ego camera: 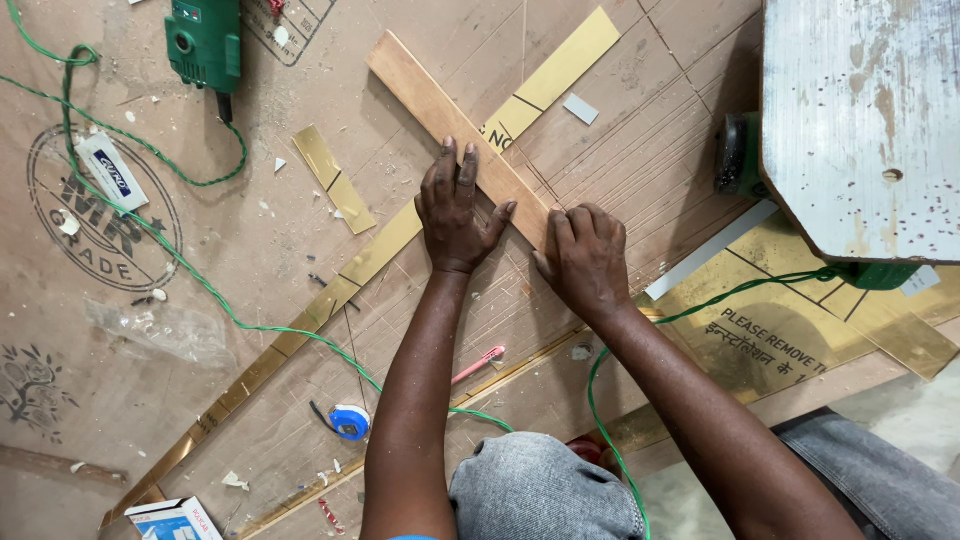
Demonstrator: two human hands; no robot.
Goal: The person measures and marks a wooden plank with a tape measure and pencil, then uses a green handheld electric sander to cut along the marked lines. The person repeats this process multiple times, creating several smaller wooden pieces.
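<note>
Denim-clad knee (545,490) lowest in view. Beyond it, left hand (455,210) and right hand (585,262) pressed flat, fingers spread and unclenched, on wooden strip (455,125) lying diagonally across gold laminate strip (330,300). Likely light, stiff, smooth; best gripped along long edges.

A green power tool (204,43) lay at the top of the plywood work surface (120,330), its green cord (190,270) snaking down across the board. A short gold offcut (334,180) sat near it, and a small grey chip (580,108) lay further right. Lower down were a blue tape measure (349,422), a pink-handled cutter (478,364) and a small white box (175,520). A worn white board (865,120) filled the upper right corner, above a gold sheet (790,330) with black lettering.
</note>
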